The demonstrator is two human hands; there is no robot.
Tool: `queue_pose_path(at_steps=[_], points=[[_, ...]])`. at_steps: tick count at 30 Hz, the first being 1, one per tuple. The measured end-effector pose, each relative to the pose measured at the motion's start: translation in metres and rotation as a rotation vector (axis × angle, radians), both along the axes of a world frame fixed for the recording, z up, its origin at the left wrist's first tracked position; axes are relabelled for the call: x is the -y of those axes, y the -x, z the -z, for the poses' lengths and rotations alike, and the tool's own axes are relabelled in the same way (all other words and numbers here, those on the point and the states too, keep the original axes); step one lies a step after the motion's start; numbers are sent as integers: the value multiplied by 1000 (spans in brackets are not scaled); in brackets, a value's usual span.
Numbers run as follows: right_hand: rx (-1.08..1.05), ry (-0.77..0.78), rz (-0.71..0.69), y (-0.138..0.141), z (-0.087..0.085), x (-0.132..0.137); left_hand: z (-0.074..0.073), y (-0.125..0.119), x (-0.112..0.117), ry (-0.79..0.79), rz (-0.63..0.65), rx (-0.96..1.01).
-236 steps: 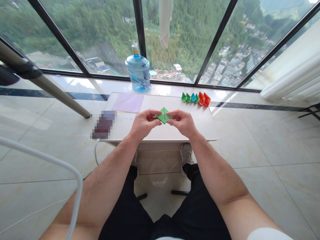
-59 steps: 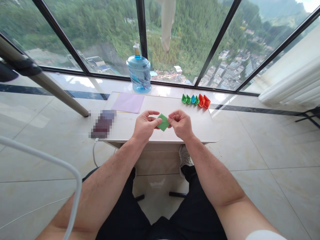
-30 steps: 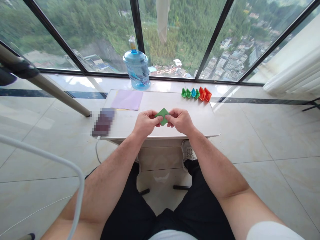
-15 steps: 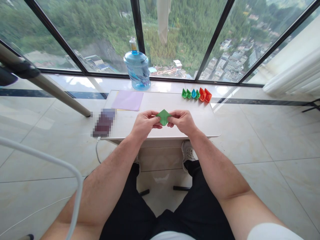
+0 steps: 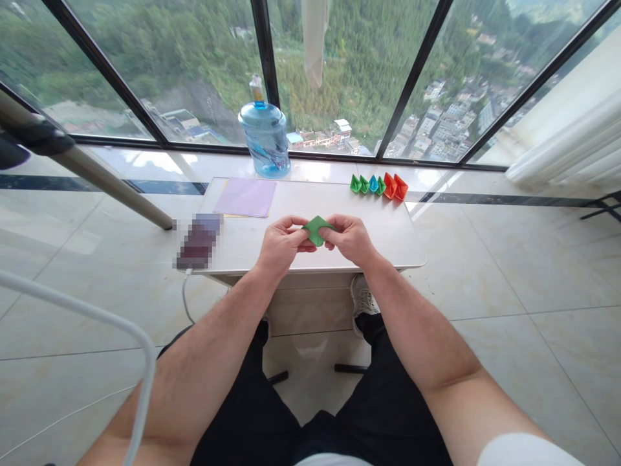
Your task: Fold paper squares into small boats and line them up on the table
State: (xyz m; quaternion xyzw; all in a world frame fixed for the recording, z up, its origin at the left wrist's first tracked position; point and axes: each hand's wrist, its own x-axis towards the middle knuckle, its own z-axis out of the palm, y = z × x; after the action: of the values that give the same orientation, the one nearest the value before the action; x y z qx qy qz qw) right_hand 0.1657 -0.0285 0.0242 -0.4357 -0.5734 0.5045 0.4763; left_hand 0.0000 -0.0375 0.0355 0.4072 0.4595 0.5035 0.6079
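- Beneath both hands, a pale table (image 5: 388, 236) reaches out to either side, its near edge passing under the wrists; glossy tiled floor (image 5: 490, 272) surrounds it, and beyond, a dark-framed window (image 5: 349, 58) looks onto trees and buildings.
- Between the hands, above the table, sits a folded green paper (image 5: 315, 230), diamond-shaped: one corner points away from the person, the opposite one back. Neither diagonal looks clearly longer.
- The left hand (image 5: 283, 242) pinches its left corner, thumb on top; the right hand (image 5: 351, 239) grips the right side, its thumb lying over and hiding part of the face.
- Nearer than the hands, a thick white tube (image 5: 111, 314) blocks some of the left arm.
- Left of the left hand, a blurred-out object (image 5: 198, 243) has a cable (image 5: 184, 294) attached.
- Ahead and left lies a lilac sheet (image 5: 247, 196), yellow showing beneath.
- Ahead of the right hand stand six small paper folds (image 5: 373, 185), three green, one blue, two orange-red.
- Farther, past the left hand, stands a blue water bottle (image 5: 266, 139).
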Motion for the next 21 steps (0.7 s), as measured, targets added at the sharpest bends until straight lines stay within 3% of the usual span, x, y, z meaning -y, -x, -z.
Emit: queue_pose_path(at_steps=[8, 21], points=[[-152, 0, 13, -1, 0, 1, -3, 0, 1, 46, -24, 96], [-118, -13, 1, -2, -1, 3, -2, 5, 1, 13, 9, 56]])
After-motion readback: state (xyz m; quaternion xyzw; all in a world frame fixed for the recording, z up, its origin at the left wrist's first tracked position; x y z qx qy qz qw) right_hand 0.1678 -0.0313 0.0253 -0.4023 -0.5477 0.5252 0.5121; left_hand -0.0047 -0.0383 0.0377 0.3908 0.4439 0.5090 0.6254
